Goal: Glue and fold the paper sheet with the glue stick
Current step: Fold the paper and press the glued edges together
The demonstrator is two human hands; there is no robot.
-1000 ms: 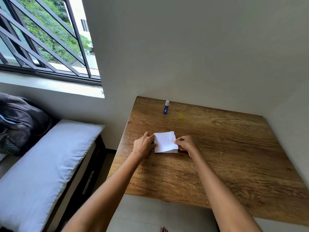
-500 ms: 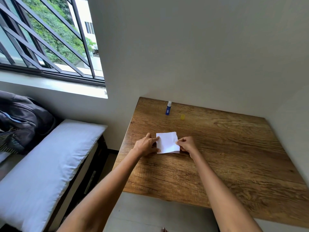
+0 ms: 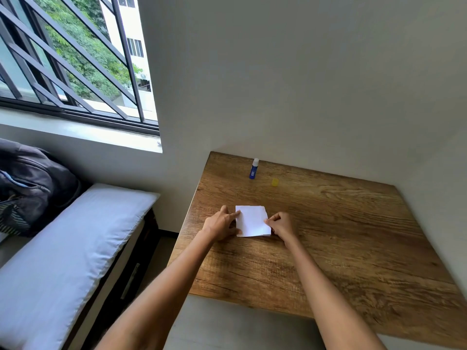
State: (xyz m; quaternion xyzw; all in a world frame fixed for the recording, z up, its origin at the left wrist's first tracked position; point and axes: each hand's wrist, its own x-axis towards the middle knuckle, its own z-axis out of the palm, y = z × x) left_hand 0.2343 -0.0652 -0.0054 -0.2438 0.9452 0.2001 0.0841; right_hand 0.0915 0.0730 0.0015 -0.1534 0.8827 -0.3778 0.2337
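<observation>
A small folded white paper sheet lies flat on the wooden table, near its left side. My left hand rests at the sheet's left edge, fingers extended and pressing on it. My right hand has curled fingers that pinch the sheet's right edge. The glue stick, blue with a white top, stands upright at the back of the table, apart from both hands. Its yellow cap lies on the table just right of it.
The table sits in a corner, with walls behind and to the right. Left of the table there is a bed with a white pillow and a dark backpack. A barred window is at the upper left.
The view has shifted slightly. My left fingers have slid a little along the sheet's left edge. The right hand keeps its pinch on the right edge, and the sheet stays flat.
</observation>
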